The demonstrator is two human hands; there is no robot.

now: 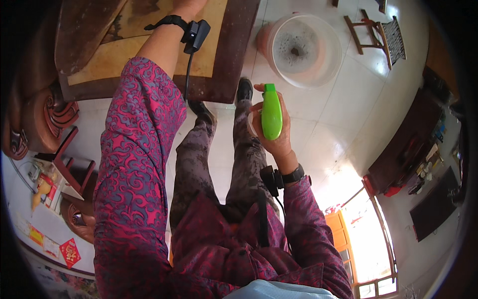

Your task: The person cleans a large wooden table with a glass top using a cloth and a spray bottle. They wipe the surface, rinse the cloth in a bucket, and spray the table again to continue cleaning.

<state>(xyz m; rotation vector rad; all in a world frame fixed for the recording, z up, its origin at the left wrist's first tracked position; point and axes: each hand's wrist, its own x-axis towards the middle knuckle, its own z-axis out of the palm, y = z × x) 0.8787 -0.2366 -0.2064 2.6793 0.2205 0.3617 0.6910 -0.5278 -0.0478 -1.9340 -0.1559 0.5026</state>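
My right hand (284,123) grips a spray bottle with a bright green trigger head (272,112). A pale, see-through part of the bottle (252,125) shows beside my fingers; the rest is hidden under the head and hand. The sprayer is held above the floor, off the right edge of the wooden table (233,48). My left arm stretches over the tabletop, and only the base of my left hand (189,6) shows at the top edge. Its fingers, and anything in them, are out of view.
A translucent plastic bucket (328,48) with dark specks inside stands right of the table. Farther right is a folding stool (373,37) with a woven seat. Carved wooden furniture (41,119) lines the left. My shoes (244,89) are near the table's edge. Cables run from both wrist devices.
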